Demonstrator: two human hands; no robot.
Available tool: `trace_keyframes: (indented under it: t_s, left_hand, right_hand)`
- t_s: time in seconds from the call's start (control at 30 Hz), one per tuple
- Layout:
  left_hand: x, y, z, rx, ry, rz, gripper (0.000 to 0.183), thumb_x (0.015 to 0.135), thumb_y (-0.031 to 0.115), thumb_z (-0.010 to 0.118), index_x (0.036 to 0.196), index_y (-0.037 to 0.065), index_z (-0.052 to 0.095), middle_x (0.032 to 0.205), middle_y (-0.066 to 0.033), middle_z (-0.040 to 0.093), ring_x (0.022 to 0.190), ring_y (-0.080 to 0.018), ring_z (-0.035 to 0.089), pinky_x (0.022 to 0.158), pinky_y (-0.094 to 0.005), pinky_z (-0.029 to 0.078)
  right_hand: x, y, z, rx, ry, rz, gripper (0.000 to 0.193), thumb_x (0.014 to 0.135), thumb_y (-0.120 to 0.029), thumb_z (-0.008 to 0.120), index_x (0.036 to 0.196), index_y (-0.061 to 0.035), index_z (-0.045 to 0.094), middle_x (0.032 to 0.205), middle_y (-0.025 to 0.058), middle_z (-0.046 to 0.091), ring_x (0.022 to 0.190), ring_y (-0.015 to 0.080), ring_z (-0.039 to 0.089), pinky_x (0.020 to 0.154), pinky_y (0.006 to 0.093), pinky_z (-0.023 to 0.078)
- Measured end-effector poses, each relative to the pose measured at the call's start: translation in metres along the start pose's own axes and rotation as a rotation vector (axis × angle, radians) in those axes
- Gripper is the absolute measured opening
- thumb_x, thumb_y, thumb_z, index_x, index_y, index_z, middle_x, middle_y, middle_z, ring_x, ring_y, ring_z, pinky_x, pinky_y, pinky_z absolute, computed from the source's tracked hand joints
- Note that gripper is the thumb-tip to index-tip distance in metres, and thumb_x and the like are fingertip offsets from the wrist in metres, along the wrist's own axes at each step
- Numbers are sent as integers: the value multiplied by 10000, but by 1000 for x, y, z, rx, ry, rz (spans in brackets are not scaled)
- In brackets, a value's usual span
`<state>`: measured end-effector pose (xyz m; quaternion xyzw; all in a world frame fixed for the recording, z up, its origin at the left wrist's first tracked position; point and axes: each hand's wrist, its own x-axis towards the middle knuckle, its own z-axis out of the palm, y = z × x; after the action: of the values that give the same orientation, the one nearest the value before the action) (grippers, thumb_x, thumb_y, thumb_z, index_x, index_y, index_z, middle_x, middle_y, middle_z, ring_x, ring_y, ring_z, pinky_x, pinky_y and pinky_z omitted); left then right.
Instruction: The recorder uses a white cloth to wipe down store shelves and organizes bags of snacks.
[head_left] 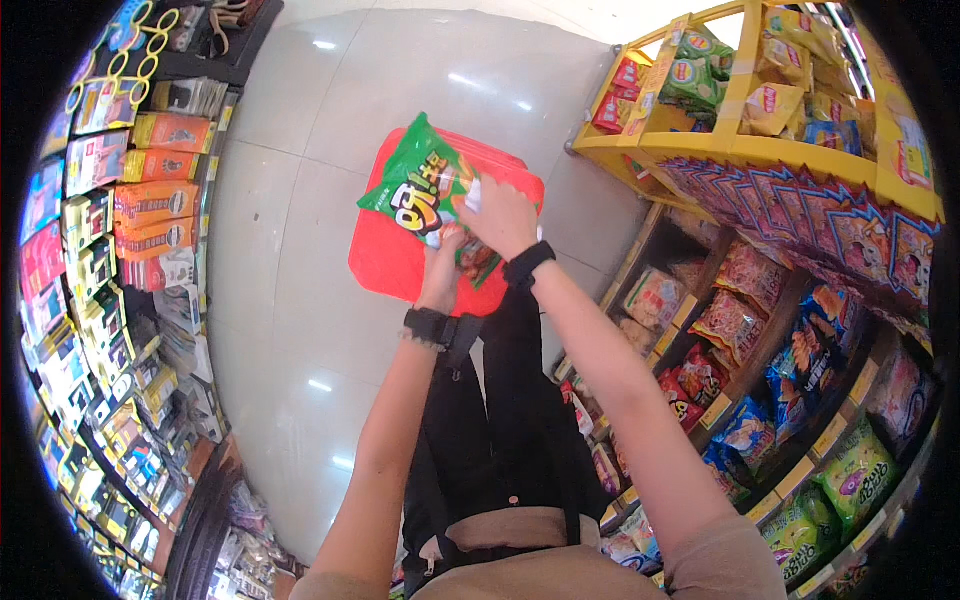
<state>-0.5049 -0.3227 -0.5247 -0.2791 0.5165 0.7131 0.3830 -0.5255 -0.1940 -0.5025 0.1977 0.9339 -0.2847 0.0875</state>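
A puffed green snack bag (418, 165) with white and yellow lettering is tilted in front of me, between my two hands. My right hand (503, 218) is closed on its right side, with the fingers over the bag's front. At the bag's lower edge, my left hand (440, 272) grips it from below, its fingers partly hidden. Beneath the bag is a red plastic object (383, 262) with cut corners; the bag and hands cover its middle, so I cannot tell whether it is a basket or a stool. Each wrist wears a black band.
On the right, a yellow rack (742, 75) of snack bags stands above dark shelves holding several packets (735, 320). Along the left runs a shelf of hanging packages (160, 205) and small boxes. Between them lies a grey tiled floor (290, 260). My dark trousers (500, 400) are below my hands.
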Motion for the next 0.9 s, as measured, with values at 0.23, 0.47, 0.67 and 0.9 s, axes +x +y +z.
trace_keyframes:
  t_s: [0.23,0.47,0.67,0.9]
  left_hand:
    - [-96,47,38,240,44,117,300,854,134,567,1070,3,406,1041,-89,517,929,-143,548,750,-277,482]
    - [-204,95,98,524,-241,559,506,786,106,635,1211,-21,392,1105,-102,468,999,-179,507,860,-321,420]
    - [-284,127,152,603,-827,620,555,802,97,615,1255,-26,318,1180,-103,461,1100,-183,458,941,-325,374]
    - [-355,124,183,749,-1255,695,529,690,170,717,1138,-11,501,1122,-141,482,1061,-272,479,914,-341,375]
  right_hand:
    - [-74,-14,-79,420,111,165,333,716,-271,658,924,-21,584,730,212,604,697,370,595,601,435,475]
    - [-177,-74,-233,501,606,254,428,713,-203,688,1069,8,580,753,215,618,687,292,644,595,348,489]
    - [-295,-103,-321,587,914,358,413,707,-97,689,1091,15,584,699,126,634,639,79,592,588,252,463]
    - [-414,-132,-348,761,1234,452,436,690,14,668,1099,101,545,852,93,636,754,64,544,673,210,450]
